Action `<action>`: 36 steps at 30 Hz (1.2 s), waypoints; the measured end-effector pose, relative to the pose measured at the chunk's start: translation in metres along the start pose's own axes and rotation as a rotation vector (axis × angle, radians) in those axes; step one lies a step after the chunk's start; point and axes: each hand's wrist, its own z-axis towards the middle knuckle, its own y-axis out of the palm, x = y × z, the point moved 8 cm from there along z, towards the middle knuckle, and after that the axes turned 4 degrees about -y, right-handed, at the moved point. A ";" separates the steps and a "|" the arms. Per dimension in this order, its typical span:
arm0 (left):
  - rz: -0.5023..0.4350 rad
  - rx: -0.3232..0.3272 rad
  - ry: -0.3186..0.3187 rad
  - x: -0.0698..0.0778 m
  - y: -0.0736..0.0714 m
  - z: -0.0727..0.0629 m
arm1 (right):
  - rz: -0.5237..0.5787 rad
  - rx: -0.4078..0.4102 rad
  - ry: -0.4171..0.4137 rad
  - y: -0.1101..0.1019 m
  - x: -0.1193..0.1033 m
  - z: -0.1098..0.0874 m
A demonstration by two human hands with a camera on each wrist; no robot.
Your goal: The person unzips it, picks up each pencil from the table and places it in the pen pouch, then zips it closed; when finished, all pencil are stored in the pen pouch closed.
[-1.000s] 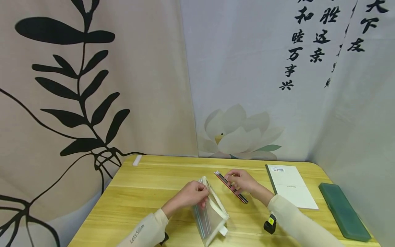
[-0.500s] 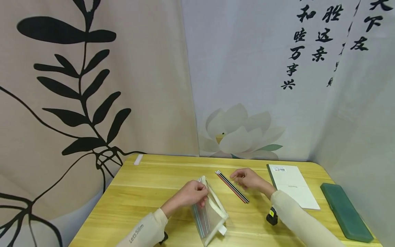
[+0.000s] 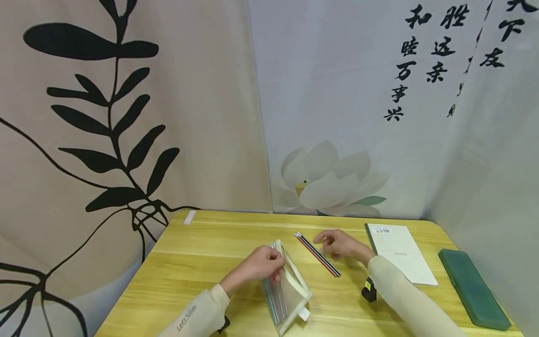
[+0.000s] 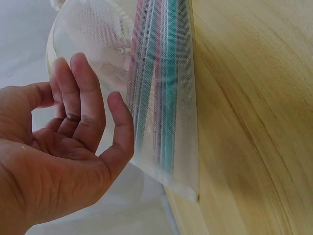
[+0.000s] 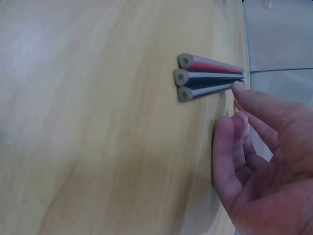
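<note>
With my left hand [image 3: 266, 263] I pinch the pouch [image 3: 291, 302] near its upper rim; that grip probably stops the soft mesh from sagging. My right hand [image 3: 338, 244] grasps nothing, its fingers loosely bent just beside the pencils [image 3: 316, 253]; whether a fingertip brushes one, I cannot tell. All three lie on the table [image 3: 210, 262] to the right of the pouch, side by side with ends nearly level, which makes them a neat bunch. Further right lie the notebook [image 3: 402, 255] and, near the table's edge, the green case [image 3: 473, 290].
</note>
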 end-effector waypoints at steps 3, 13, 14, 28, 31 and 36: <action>-0.001 0.000 -0.002 0.001 0.000 0.001 | -0.025 0.010 -0.005 -0.002 -0.001 0.001; -0.018 -0.012 -0.018 0.001 0.003 0.004 | -0.039 0.038 0.001 -0.002 -0.005 0.004; -0.018 -0.013 -0.019 0.001 0.003 0.004 | -0.040 0.039 0.002 -0.002 -0.005 0.004; -0.026 -0.013 -0.029 0.000 0.006 0.005 | -0.065 0.067 0.005 0.000 -0.005 0.006; -0.026 -0.018 -0.034 -0.001 0.007 0.005 | -0.047 0.072 0.017 0.001 -0.002 0.004; -0.031 -0.021 -0.039 -0.003 0.007 0.004 | -0.036 0.110 0.030 0.002 0.004 0.001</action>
